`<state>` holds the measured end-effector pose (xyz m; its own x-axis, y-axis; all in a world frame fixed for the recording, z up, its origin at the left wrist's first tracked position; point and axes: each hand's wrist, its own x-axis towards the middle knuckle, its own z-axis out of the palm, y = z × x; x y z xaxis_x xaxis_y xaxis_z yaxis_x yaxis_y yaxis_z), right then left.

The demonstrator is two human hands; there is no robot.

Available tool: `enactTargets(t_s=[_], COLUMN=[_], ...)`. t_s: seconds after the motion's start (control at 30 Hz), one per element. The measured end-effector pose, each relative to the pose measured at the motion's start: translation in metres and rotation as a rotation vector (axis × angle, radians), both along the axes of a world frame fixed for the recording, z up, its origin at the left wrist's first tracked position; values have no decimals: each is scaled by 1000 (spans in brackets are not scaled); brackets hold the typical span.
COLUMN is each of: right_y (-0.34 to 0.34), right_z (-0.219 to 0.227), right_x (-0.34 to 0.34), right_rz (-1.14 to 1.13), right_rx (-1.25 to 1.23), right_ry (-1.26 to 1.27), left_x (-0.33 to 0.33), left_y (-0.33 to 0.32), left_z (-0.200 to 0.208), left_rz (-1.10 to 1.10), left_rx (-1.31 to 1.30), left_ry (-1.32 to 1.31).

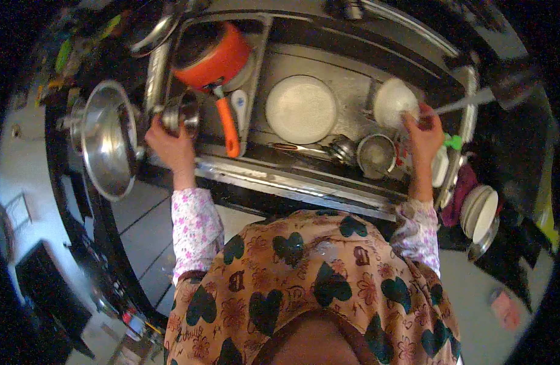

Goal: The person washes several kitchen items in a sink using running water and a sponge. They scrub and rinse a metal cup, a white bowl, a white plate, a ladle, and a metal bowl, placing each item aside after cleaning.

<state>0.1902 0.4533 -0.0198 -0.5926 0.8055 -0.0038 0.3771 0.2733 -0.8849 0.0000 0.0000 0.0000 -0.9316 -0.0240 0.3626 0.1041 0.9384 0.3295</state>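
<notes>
White bowl [392, 100], over the right part of the sink [347, 64], is held at its edge by the bent fingers of the right hand [425, 126]. At the sink's left end, the left hand [171, 145] half-closes around a small steel bowl [190, 111]. Between them are an orange saucepan [216, 61] and a round white plate [301, 109].

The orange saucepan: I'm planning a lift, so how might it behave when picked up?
The orange saucepan is probably stiff, judging by its smooth, round wall. Its long handle sticks out to one side, so it may twist or tip if lifted there alone.
</notes>
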Motion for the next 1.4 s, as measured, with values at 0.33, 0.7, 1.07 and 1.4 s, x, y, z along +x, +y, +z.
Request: enactTargets(t_s=[0.33,0.7,1.07,1.4], right_y=[-122,-271,-332,-201], right_z=[42,-14,-29,7], right_x=[-80,-192,-208,-110], right_rz=[528,1034,1205,1039], right_rx=[-380,27,770,525], right_ry=[36,397,113,355], left_x=[-1,-11,-13,-8], left_y=[-12,-3,-7,7], left_z=[3,11,9,1], left_rz=[24,-73,-70,-15], left_rx=[3,153,-347,-436], left_ry=[102,344,289,136])
